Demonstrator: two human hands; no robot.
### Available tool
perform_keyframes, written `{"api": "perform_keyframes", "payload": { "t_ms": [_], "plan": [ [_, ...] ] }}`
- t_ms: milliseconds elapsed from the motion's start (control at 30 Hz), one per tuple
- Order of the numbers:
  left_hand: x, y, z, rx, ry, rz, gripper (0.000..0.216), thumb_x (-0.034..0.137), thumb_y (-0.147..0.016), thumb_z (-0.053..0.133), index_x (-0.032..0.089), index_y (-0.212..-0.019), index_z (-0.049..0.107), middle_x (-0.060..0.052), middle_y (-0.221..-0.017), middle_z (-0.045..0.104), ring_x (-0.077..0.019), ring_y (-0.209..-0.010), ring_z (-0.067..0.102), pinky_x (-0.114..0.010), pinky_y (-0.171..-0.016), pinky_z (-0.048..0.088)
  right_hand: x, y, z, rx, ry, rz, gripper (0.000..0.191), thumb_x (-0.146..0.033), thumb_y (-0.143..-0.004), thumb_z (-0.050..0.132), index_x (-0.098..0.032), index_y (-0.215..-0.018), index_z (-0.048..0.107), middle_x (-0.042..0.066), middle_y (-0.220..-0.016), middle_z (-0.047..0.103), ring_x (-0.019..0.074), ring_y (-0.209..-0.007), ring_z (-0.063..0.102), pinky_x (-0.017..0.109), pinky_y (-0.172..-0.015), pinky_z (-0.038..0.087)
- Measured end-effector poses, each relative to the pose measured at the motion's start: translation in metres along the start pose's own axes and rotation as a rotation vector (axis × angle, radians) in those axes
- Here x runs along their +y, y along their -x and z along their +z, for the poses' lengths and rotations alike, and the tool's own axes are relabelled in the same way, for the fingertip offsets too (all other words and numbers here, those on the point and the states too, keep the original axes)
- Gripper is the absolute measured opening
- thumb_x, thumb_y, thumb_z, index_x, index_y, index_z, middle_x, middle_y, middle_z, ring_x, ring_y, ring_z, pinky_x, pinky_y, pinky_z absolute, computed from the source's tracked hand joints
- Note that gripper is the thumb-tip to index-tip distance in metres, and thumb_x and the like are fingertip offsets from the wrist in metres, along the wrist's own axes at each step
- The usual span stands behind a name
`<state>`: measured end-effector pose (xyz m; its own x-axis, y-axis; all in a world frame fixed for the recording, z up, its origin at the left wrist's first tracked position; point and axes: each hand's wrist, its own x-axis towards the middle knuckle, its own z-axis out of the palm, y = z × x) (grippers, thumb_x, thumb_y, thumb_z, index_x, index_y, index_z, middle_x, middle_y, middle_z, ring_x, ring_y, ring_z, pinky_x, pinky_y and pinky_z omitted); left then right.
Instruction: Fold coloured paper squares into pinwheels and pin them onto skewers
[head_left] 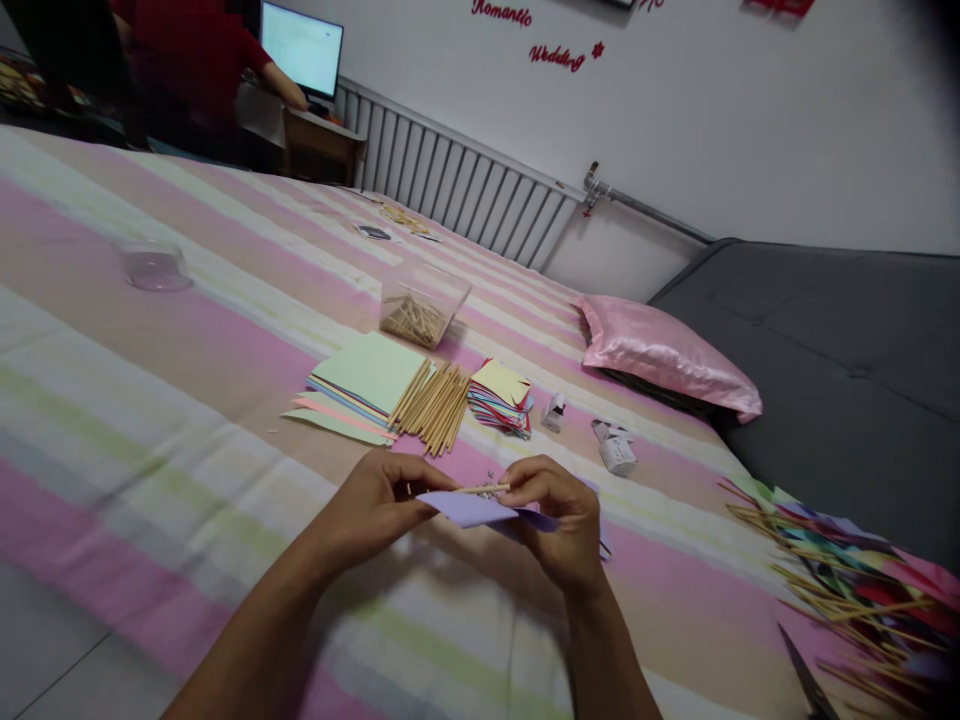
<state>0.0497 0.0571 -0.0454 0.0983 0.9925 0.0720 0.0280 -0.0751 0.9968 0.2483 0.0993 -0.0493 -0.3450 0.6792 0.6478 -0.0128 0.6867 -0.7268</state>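
Paper (469, 509) hangs above the bed (225, 480), left hand (375, 502) and right hand (564, 520) pinching opposite sides, seemingly steadying it by a stick (484, 489); piled sticks (439, 408) lie near, probably for easy reach.

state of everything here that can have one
purple paper sheet, bent, held by left hand and right hand
thin tan stick, hand-held
clear rectangular plastic box, partly filled with tan sticks
black-framed monitor, lit
dark pointed scissors, cut off by frame, open or shut unclear
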Motion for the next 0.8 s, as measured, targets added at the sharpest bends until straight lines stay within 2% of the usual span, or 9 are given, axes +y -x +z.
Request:
{"api": "perform_keyframes", "payload": {
  "t_ms": [333, 800],
  "plan": [
    [-0.0009, 0.0007, -0.0005, -0.011, -0.007, -0.012, 0.016, 0.018, -0.061, 0.067, 0.014, -0.075, 0.075, -0.007, -0.071, 0.073, -0.0174, -0.065, 0.063, -0.026, -0.061, 0.047, 0.0003, 0.0000, -0.0002, 0.001, -0.004, 0.012, 0.008, -0.020, -0.068, 0.076, -0.021, -0.068, 0.069, 0.004, -0.076, 0.066, 0.0157, -0.069, 0.062, 0.028, -0.063, 0.051],
    [0.0008, 0.0016, -0.0006, -0.010, 0.019, -0.011, 0.015, 0.023, -0.061, 0.072, 0.015, -0.073, 0.076, -0.007, -0.069, 0.073, -0.0170, -0.062, 0.063, -0.024, -0.057, 0.046, 0.0023, 0.0012, 0.0002, -0.003, -0.029, -0.006, 0.010, -0.017, -0.067, 0.076, -0.022, -0.071, 0.069, 0.003, -0.076, 0.066, 0.0151, -0.069, 0.062, 0.027, -0.063, 0.050]
  ]
}}
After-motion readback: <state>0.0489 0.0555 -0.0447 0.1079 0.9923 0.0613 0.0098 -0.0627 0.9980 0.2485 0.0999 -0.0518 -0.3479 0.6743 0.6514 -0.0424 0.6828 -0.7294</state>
